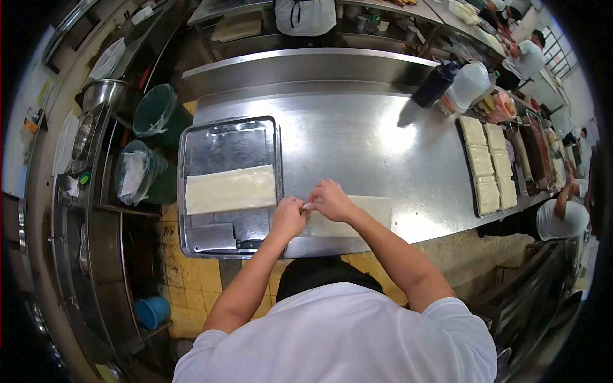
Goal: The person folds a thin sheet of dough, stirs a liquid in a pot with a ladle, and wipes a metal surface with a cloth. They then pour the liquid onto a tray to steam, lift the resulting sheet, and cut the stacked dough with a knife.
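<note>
On the steel table, my left hand and my right hand meet, with fingers pinched around something small and pale at the left end of a thin whitish sheet. What exactly they grip is too small to tell. The sheet lies flat and runs rightward under my right forearm. Just left of my left hand is a metal tray. It holds a pale rectangular dough slab and, near its front edge, a cleaver with a dark handle.
A black tray with several pale dough blocks lies at the right. Behind it stand a dark bottle and a clear plastic container. Green bins are left of the table. Other people stand at the far side and right.
</note>
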Demonstrator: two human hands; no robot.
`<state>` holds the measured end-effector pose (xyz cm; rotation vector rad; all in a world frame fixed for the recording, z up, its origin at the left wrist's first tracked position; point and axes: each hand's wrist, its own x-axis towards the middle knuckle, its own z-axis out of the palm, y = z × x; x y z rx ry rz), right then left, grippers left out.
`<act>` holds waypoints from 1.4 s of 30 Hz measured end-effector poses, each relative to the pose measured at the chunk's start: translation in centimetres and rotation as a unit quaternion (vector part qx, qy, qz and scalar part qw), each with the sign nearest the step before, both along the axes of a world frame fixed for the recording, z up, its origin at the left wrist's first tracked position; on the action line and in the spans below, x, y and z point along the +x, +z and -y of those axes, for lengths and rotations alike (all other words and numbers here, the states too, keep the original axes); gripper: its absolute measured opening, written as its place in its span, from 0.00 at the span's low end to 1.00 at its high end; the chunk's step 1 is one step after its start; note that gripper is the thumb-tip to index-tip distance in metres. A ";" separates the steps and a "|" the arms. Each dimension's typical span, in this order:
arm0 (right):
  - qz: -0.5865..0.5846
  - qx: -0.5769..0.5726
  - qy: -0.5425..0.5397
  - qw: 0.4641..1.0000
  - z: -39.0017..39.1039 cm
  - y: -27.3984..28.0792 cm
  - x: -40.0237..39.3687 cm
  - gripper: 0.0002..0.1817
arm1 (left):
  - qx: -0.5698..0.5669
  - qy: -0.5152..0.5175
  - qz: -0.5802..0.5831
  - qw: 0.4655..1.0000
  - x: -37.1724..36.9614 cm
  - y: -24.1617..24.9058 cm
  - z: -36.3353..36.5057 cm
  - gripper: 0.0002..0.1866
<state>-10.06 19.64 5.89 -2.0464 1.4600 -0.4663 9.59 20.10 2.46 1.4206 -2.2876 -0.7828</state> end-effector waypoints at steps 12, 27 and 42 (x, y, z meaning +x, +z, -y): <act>0.149 0.096 -0.255 0.950 -12.5 0.3 -7.0 0.15 | 0.041 0.186 0.026 0.981 -3.1 -1.8 -2.7 0.19; 0.228 0.025 -0.453 0.861 -24.3 -2.4 -14.7 0.18 | -0.114 -0.025 0.010 0.993 -15.6 21.0 -6.7 0.16; 0.849 0.183 -0.127 0.478 -17.8 -3.6 -13.4 0.25 | -0.134 -0.010 -0.095 0.986 -12.1 32.9 -5.4 0.14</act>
